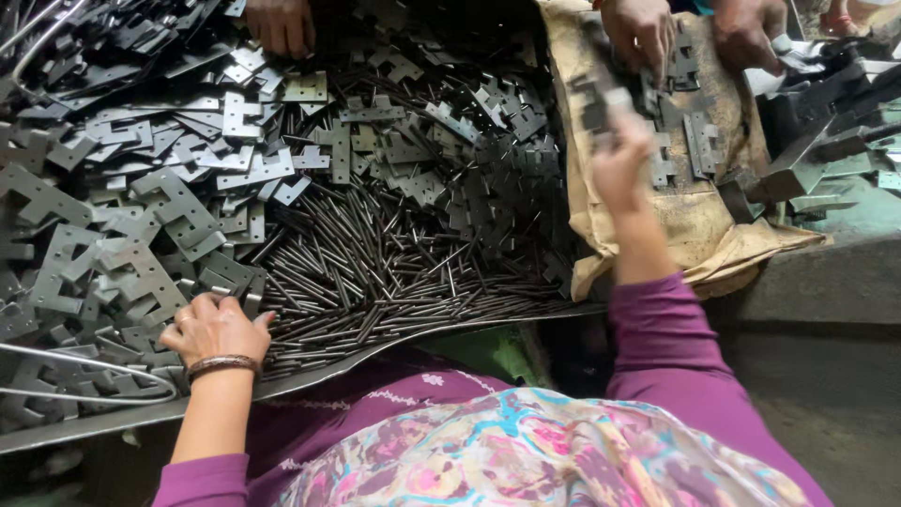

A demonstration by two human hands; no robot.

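My left hand [214, 329], with a bangle at the wrist, rests on the pile of grey metal hinge plates [141, 216] at the near left, fingers curled on a plate beside the heap of thin steel pins [375, 263]. My right hand [619, 155] is stretched out to the right and grips an assembled hinge [601, 99], blurred by motion, above a brown sack [713, 216] that carries several finished hinges [699, 141].
Other people's hands work at the far edge: one hand [280, 23] on the plates at top left, two hands [648, 33] over the sack at top right. A bent wire [94, 371] lies at near left. Dark metal parts [826, 122] crowd the right side.
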